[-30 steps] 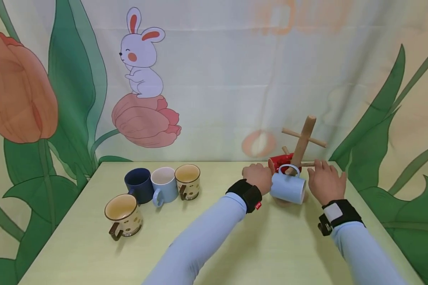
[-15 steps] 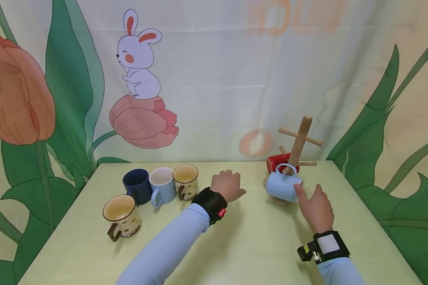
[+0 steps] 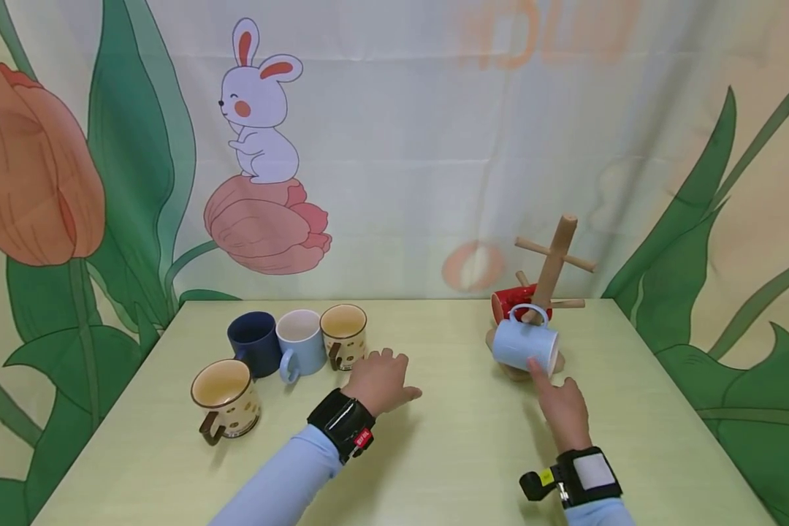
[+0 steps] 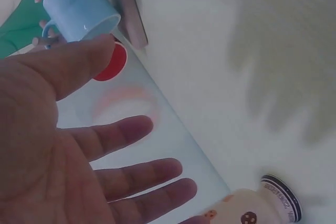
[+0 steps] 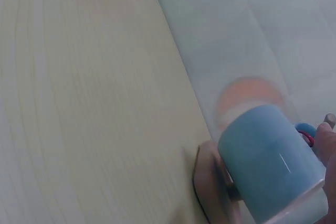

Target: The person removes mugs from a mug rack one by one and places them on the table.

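Note:
A light blue mug (image 3: 522, 345) hangs on its side by its handle from a wooden mug tree (image 3: 552, 270). Behind it, a red mug (image 3: 511, 299) hangs partly hidden. My right hand (image 3: 564, 413) is just in front of the blue mug, its index finger overlapping the lower side; whether it touches, I cannot tell. My left hand (image 3: 380, 381) is over the table with fingers extended, seen palm-side in the left wrist view, holding nothing. It is nearest a cream mug with brown spots (image 3: 344, 337), which stands upright.
A second light blue mug (image 3: 301, 342) and a navy mug (image 3: 253, 343) stand upright left of that cream mug. Another spotted cream mug (image 3: 226, 398) stands nearer the front. A printed curtain (image 3: 394, 146) hangs behind the table (image 3: 460, 453).
My left hand has moved left, away from the mug tree towards the standing mugs. My right hand has drawn back from the tree's right side to in front of the hanging blue mug.

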Available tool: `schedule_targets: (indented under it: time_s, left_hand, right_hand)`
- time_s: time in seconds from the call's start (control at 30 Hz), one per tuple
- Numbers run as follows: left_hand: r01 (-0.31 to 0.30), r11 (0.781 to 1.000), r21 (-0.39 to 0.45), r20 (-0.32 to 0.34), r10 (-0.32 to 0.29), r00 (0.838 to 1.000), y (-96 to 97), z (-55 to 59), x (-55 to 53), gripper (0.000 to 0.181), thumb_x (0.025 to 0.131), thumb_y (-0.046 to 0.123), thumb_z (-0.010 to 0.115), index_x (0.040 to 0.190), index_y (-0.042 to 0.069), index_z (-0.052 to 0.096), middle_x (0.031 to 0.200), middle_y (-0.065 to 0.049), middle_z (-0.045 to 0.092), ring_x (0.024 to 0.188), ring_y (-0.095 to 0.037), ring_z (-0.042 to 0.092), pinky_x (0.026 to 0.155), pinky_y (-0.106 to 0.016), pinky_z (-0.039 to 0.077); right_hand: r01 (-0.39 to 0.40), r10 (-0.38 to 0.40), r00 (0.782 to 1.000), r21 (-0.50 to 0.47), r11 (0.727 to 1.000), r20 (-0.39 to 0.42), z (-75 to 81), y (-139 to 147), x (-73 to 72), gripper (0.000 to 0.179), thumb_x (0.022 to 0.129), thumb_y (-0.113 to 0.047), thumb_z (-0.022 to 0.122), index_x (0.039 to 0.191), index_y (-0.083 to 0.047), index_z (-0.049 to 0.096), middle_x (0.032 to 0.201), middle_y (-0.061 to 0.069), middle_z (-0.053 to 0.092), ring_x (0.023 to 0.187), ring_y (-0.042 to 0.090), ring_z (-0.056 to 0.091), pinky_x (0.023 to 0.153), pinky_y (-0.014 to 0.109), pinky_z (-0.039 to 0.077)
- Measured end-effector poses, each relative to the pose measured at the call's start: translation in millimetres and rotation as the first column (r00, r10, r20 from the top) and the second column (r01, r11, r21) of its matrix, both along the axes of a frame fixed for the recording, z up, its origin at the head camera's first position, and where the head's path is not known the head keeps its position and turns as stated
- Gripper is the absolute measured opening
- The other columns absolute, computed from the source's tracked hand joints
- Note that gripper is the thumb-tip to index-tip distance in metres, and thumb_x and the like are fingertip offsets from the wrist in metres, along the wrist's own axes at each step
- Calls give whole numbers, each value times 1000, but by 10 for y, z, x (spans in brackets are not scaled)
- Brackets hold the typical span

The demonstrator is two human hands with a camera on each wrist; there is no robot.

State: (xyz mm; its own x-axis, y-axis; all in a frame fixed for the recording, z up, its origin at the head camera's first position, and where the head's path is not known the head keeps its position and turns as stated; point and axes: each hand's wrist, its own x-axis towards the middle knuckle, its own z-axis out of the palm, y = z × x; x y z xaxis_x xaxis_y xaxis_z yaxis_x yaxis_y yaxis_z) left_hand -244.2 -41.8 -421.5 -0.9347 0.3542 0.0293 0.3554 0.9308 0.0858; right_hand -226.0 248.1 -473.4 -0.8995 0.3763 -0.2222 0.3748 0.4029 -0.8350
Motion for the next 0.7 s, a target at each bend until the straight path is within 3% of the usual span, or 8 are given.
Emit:
schedule_targets:
  time_s: [0.07, 0.13, 0.27, 0.5, 0.7]
  left_hand:
    - [2, 1000, -11, 9, -2, 1000, -43, -21, 50, 52, 84, 50, 75, 111, 6, 67, 103, -14, 64, 96, -33, 61, 77, -50, 52]
    - [4, 1000, -29, 25, -3, 1000, -78, -33, 93, 53, 82, 51, 76, 111, 6, 67, 104, -13, 64, 96, -33, 61, 78, -50, 52]
    - [-2, 998, -62, 61, 6, 998, -138, -46, 159, 55, 79, 52, 78, 110, 7, 68, 103, -12, 64, 95, -31, 61, 77, -48, 51]
    - [-33, 999, -19, 82, 35, 996, -242, -94, 237, 54, 79, 51, 78, 108, 8, 67, 101, -12, 62, 97, -32, 60, 78, -51, 49]
    - [-52, 999, 10, 95, 51, 994, -329, -115, 286, 52, 79, 49, 78, 107, 7, 67, 98, -12, 62, 95, -33, 60, 77, -50, 50]
  right_hand:
    - [8, -8, 1000, -89, 996, 3, -32, -43, -13, 123, 85, -81, 41, 148, 19, 7, 147, 42, 23, 131, 51, 35, 105, 59, 35]
    - [40, -38, 999, -200, 979, 14, -61, -84, -30, 123, 82, -82, 46, 148, 16, 14, 140, 38, 33, 120, 45, 43, 98, 53, 43]
    - [100, -89, 995, -390, 915, 47, -109, -145, -79, 118, 78, -82, 54, 143, 13, 29, 127, 25, 44, 107, 34, 50, 88, 41, 51]
    - [175, -160, 984, -635, 752, 82, -129, -209, -177, 125, 69, -82, 59, 153, 2, 19, 139, 22, 42, 121, 34, 52, 99, 42, 47]
    - [180, -193, 979, -750, 637, 71, -71, -240, -253, 126, 67, -77, 64, 159, -11, 9, 153, 17, 35, 132, 33, 46, 104, 43, 42]
